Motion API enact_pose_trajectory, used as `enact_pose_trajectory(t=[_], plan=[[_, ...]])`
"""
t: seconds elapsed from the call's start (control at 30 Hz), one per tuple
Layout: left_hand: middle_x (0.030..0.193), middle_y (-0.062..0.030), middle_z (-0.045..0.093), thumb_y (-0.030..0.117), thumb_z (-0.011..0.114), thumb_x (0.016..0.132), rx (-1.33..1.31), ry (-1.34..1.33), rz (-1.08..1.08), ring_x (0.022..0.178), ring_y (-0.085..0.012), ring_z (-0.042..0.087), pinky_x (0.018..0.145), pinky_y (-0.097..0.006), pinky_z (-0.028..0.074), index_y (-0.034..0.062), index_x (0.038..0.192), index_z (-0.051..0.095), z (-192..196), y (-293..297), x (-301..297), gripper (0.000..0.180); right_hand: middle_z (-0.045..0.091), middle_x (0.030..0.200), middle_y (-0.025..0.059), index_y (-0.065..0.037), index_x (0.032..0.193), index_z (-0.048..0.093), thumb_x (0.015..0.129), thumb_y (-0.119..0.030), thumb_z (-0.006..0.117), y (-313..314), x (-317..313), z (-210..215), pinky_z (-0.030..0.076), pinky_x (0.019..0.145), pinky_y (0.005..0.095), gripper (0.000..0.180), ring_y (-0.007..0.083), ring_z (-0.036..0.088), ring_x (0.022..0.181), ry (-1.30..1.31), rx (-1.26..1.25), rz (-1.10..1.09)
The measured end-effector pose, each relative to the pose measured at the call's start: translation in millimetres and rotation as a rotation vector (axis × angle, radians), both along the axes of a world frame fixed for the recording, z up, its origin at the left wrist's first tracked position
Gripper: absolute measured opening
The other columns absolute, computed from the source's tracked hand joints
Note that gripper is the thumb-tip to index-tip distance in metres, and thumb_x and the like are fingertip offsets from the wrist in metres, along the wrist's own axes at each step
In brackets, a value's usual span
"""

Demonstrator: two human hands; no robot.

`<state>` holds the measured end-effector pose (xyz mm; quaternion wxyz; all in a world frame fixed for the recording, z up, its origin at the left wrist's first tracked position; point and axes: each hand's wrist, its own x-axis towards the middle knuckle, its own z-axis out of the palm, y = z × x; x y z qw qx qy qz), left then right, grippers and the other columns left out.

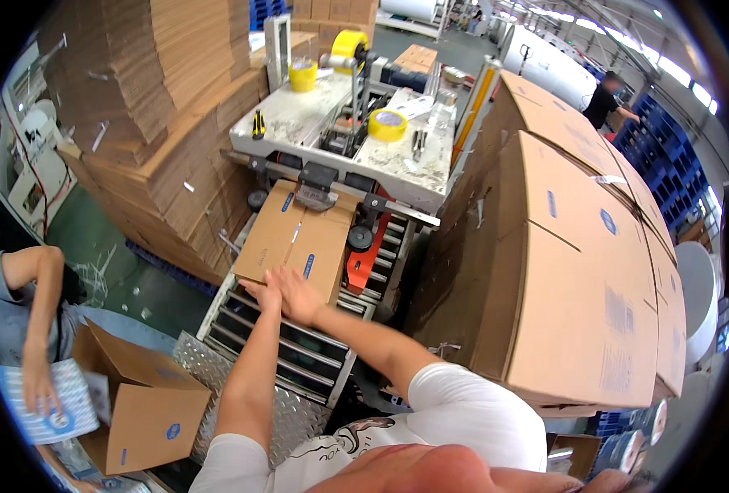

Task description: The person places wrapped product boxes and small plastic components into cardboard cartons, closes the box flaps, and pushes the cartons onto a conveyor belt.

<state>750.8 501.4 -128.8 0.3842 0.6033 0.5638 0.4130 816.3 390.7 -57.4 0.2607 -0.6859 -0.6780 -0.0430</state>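
A closed cardboard box [321, 240] lies on the roller conveyor [270, 335], its far end under the carton sealing machine [344, 171]. Both my hands press against the box's near edge, side by side and touching. My left hand [263, 292] lies there with its fingers stretched out. Beside it, slightly overlapping, my right hand [298, 297] rests flat with fingers extended over the top flaps. Neither hand grips anything. A black side wheel [360, 238] of the machine stands at the box's right side.
On the machine top are yellow tape rolls [387, 125] and a yellow-black cutter [258, 124]. Flattened cartons [163, 164] rise at left, large boxes [586, 296] at right. At lower left a co-worker's hand [42, 382] holds a blue-white package [56, 411] beside an open carton [155, 423].
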Motion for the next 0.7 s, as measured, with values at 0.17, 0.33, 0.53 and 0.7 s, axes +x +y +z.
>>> enact_pose_trajectory(t=[0.17,0.33,0.53,0.7], plan=[[0.15,-0.0284,0.034,0.036,0.054,0.1,-0.066,-0.095,-0.633,0.138,-0.0361,0.038,0.112,-0.039,0.031,0.0009,0.155,0.003,-31.1,-67.3,-131.4,0.082,0.067,0.111,0.023,0.001,0.133,0.052,0.095,-0.039,0.062,-112.1,-108.8,55.4,0.05,0.088,0.0403,0.056,0.0283,0.064,0.099,0.59,-1.23,0.753],[0.121,-0.023,0.062,0.04,0.064,0.092,-0.658,0.805,-1.104,0.104,-0.0302,0.064,0.082,-0.045,0.052,0.0022,0.149,0.024,-87.7,-223.1,-327.5,0.08,0.057,0.135,0.0182,-0.003,0.14,0.047,0.088,-0.03,0.071,-270.5,-70.0,312.6,0.047,0.1,0.0399,0.063,0.0323,0.056,0.123,0.428,-0.456,0.277],[0.113,-0.0222,0.066,0.037,0.066,0.09,-0.437,0.823,-1.069,0.098,-0.0308,0.067,0.082,-0.044,0.053,-0.0005,0.138,0.043,-114.0,-243.3,-423.9,0.065,0.057,0.132,0.0135,-0.011,0.135,0.054,0.081,-0.035,0.073,-384.5,-10.2,356.0,0.042,0.105,0.0415,0.062,0.0331,0.052,0.124,-0.393,-0.208,-0.616],[0.108,-0.0211,0.07,0.035,0.068,0.089,-0.387,0.499,-0.893,0.094,-0.0296,0.069,0.081,-0.042,0.054,-0.0019,0.13,0.056,-92.0,-231.4,-446.4,0.056,0.058,0.131,0.0129,-0.014,0.132,0.057,0.091,-0.035,0.062,-419.7,-41.1,336.3,0.045,0.101,0.0427,0.046,0.0333,0.052,0.124,-0.388,-0.127,-0.566]])
